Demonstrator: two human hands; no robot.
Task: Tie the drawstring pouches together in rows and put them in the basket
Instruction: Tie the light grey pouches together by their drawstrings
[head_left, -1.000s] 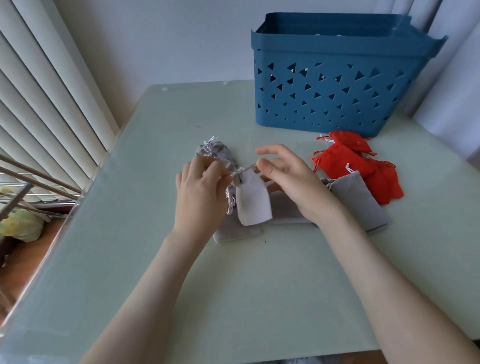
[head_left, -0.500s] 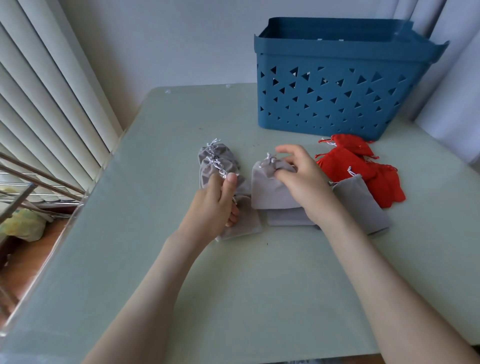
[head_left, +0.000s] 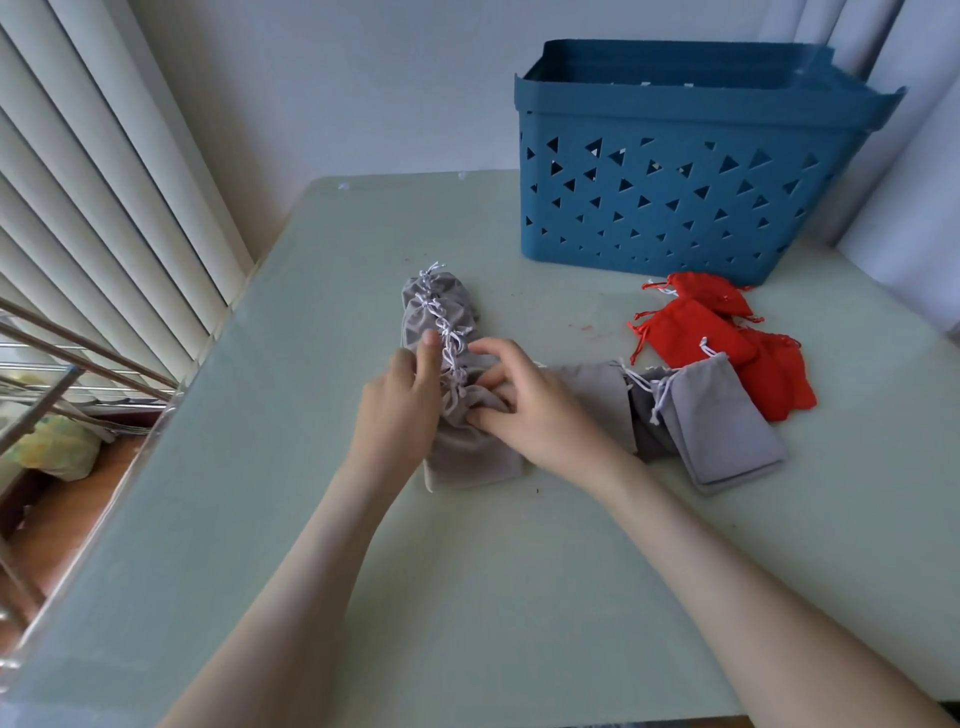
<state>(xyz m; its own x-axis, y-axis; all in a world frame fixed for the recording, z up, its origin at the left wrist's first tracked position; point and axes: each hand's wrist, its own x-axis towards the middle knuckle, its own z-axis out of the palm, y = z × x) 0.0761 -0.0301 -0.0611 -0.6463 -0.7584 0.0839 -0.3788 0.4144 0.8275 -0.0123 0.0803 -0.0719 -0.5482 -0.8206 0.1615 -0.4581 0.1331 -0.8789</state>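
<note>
Right hand (head_left: 524, 402) moved onto tied row (head_left: 447, 312); red pouches (head_left: 696, 338) lie beside basket (head_left: 675, 218).

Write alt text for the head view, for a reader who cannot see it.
A left hand holds a row of tied grey pouches on a table while the right hand pinches its nearest pouch. Loose grey pouches, red pouches and a blue basket lie to the right.

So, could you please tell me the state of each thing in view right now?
tied grey pouch row: flat on the table, cords knotted together.
left hand: holds that row.
right hand: pinches its nearest pouch.
loose grey pouches: unjoined, overlapping, flat.
red pouches: heaped, not joined in a row.
blue basket: upright, contents hidden.
</note>
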